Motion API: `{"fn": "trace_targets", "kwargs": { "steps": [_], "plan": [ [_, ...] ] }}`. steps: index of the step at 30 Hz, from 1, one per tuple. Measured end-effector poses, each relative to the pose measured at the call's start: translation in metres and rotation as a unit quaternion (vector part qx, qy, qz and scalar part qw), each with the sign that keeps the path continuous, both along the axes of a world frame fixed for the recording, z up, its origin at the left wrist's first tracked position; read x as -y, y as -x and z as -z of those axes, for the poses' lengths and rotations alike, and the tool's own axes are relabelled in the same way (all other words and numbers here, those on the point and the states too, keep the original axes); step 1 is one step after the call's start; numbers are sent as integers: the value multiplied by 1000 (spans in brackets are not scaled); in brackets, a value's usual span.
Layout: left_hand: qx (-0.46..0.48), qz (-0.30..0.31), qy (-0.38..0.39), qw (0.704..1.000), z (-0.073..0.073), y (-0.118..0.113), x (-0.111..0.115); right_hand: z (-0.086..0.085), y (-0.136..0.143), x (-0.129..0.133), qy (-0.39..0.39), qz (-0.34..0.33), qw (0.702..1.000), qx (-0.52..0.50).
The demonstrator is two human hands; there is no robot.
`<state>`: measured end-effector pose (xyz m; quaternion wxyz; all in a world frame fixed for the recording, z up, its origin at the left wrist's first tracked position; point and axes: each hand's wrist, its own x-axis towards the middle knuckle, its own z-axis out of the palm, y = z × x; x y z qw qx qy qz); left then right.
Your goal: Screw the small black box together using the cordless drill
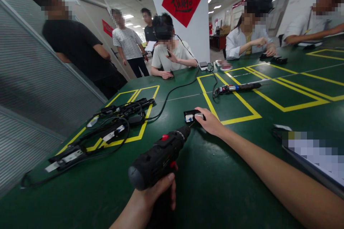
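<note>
My left hand [163, 186] is wrapped round the handle of a black cordless drill [158, 157] with red accents. The drill points forward and right, and its thin bit [192, 124] ends close by a small black part [189, 116] with a white and blue patch. Whether the bit touches that part I cannot tell. My right hand [208, 121] grips the small part from its right side, low over the green table [215, 179]. The fingers partly cover the part.
Black strip-like devices with cables and white labels [115, 132] lie at left inside yellow tape lines. A pen-like tool [239, 87] with a cord lies beyond my right hand. A clipboard with paper [317, 161] is at right. Several people sit or stand around the far side.
</note>
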<state>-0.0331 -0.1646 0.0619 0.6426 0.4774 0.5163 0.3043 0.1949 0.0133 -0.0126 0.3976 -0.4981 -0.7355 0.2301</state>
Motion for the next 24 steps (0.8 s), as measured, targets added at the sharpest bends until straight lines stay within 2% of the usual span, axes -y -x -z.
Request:
{"fn": "trace_targets", "kwargs": {
  "steps": [8, 15, 24],
  "plan": [
    [6, -3, -3, 1000, 3, 2, -1, 0, 0, 0, -1, -3, 1000, -4],
    [12, -9, -5, 1000, 0, 0, 1, -2, 0, 2, 9, 0, 1000, 1],
    [15, -28, 3, 999, 6, 1, 1, -4, -1, 3, 9, -1, 1000, 1]
  ]
}}
